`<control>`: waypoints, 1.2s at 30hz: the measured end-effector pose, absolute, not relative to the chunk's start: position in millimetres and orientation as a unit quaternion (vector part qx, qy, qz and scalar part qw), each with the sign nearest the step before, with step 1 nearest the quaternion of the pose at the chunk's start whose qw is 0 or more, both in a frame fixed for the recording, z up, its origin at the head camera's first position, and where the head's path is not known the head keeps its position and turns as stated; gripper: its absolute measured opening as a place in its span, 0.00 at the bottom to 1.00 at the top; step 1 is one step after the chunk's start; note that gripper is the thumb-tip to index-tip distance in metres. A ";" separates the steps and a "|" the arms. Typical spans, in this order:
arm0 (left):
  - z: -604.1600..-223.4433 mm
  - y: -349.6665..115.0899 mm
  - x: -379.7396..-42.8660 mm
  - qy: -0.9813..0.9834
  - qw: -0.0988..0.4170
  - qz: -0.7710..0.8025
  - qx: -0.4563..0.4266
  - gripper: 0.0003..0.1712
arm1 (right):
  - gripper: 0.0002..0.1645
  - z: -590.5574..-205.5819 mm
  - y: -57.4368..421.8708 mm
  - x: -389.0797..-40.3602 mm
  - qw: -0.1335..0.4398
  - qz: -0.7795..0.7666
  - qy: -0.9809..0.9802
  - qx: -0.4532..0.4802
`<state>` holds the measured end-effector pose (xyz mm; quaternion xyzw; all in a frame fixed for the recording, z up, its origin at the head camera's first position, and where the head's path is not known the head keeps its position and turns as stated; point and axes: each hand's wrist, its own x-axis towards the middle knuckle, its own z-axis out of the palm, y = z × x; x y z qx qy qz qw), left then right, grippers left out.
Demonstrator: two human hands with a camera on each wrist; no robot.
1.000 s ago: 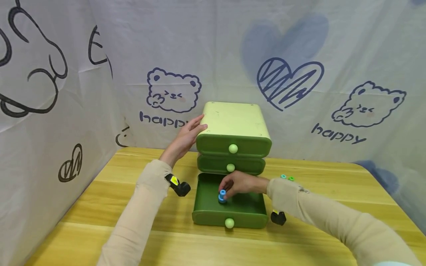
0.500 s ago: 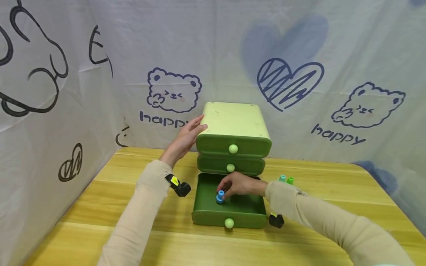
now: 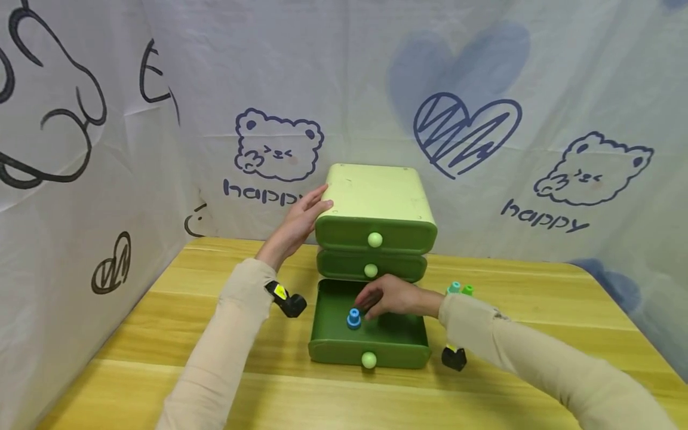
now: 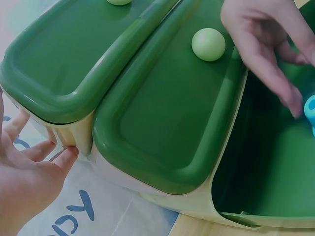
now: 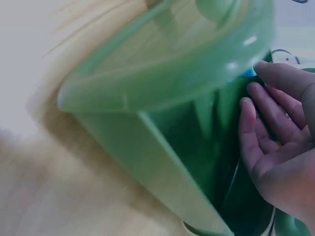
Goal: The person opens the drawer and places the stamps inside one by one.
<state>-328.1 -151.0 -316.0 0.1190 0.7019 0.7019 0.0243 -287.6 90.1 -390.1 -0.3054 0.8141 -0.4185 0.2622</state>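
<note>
A small drawer cabinet [image 3: 378, 190] with a pale yellow-green body and dark green fronts stands on the table. Its bottom drawer [image 3: 333, 351] is pulled out, while the upper two are closed. Inside it, a blue stepped peg [image 3: 353, 318] stands upright on the drawer floor. My right hand [image 3: 393, 297] hovers over the drawer just right of the peg, fingers loosely bent and holding nothing. In the right wrist view a sliver of blue shows beyond the fingertips. My left hand [image 3: 300, 220] rests its outstretched fingers against the cabinet's upper left side.
Right of the cabinet, a teal peg [image 3: 454, 288] and a green peg [image 3: 467, 290] stand on the wooden table [image 3: 537, 334], partly behind the right sleeve. A white cloth [image 3: 365, 89] with drawings hangs behind and at the left.
The right fingers have let go of the blue peg and drawn away to the right. Before that, the peg shifted slightly left in the drawer. The left hand stays in place.
</note>
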 end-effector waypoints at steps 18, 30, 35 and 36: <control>-315.2 -155.0 -327.3 0.705 0.025 0.700 0.111 0.37 | 0.18 -375.4 147.2 -261.6 0.111 -0.466 0.839 -0.257; -318.4 -152.3 -327.0 0.694 0.030 0.711 0.112 0.36 | 0.17 -381.6 208.0 -273.8 -0.003 -0.462 0.871 -0.168; -318.0 -151.4 -328.9 0.688 0.038 0.716 0.114 0.36 | 0.18 -383.5 231.0 -282.4 -0.037 -0.411 0.902 -0.124; -317.9 -151.2 -329.3 0.687 0.039 0.717 0.114 0.36 | 0.18 -384.5 235.3 -283.9 -0.042 -0.401 0.907 -0.118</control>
